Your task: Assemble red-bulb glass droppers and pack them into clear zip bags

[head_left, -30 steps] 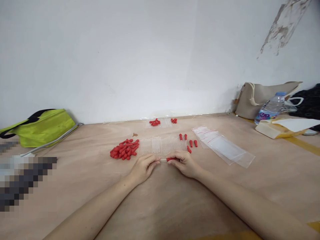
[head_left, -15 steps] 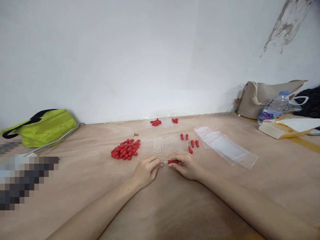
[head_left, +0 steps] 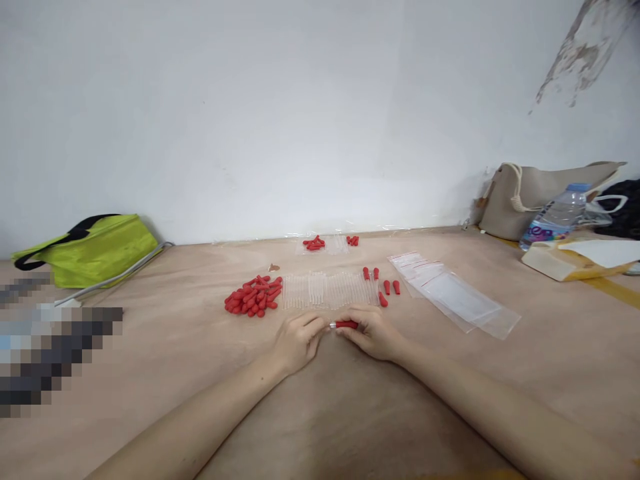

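Observation:
Low over the middle of the table, my left hand (head_left: 300, 341) is closed in a pinch on a clear dropper tube (head_left: 333, 326), most of it hidden by the fingers. My right hand (head_left: 376, 335) pinches a red rubber dropper bulb (head_left: 346, 325) between thumb and fingers. Bulb and tube are in line and meet end to end; how far the tube sits inside cannot be seen. Just beyond my hands lies a row of clear tubes (head_left: 300, 291), a few with red bulbs at their far right. A heap of red bulbs (head_left: 253, 297) is at the row's left end.
Several clear zip bags (head_left: 457, 299) lie fanned out on the right. Against the wall is a bag with red bulbs (head_left: 314, 244) and tubes. A yellow-green pouch (head_left: 103, 253) is at left; a water bottle (head_left: 550, 217) and beige bag (head_left: 505, 203) stand at right.
My hands have come slightly closer together, and less of the tube shows between my left fingers and the red bulb. The whole view has shifted a little.

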Demonstrator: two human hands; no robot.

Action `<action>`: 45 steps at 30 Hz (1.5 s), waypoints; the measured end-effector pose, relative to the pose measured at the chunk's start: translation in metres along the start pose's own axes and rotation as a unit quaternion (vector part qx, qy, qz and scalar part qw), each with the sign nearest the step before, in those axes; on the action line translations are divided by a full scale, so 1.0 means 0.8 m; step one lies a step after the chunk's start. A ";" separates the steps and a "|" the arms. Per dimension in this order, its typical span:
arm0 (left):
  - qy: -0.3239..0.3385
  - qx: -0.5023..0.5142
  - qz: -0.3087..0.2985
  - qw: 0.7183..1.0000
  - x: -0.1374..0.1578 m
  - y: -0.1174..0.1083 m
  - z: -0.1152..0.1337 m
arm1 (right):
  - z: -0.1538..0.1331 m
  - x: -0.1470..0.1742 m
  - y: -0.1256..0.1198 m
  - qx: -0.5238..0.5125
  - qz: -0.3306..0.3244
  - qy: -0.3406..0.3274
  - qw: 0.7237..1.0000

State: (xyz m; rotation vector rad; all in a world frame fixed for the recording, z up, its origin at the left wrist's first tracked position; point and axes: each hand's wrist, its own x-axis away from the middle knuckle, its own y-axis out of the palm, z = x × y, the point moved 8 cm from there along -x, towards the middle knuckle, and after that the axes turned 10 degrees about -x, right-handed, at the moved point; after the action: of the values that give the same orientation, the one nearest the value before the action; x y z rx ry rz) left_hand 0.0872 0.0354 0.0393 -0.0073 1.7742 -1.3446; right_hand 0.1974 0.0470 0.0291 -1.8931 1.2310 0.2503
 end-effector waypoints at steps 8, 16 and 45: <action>0.016 -0.011 -0.006 1.000 -0.006 0.001 -0.002 | 0.013 -0.002 -0.007 -0.051 0.046 0.067 0.995; 0.011 0.014 0.007 1.000 -0.002 -0.001 -0.006 | 0.048 0.008 -0.007 -0.245 0.057 0.229 0.940; -0.041 0.073 -0.057 0.995 -0.002 0.005 -0.014 | 0.183 -0.041 -0.142 0.137 0.245 0.378 0.882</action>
State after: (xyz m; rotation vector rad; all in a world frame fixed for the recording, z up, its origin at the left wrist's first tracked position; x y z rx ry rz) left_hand 0.0830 0.0468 0.0377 -0.0840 1.6244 -1.5317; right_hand 0.3131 0.1945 0.0171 -1.4210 2.1396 -0.4366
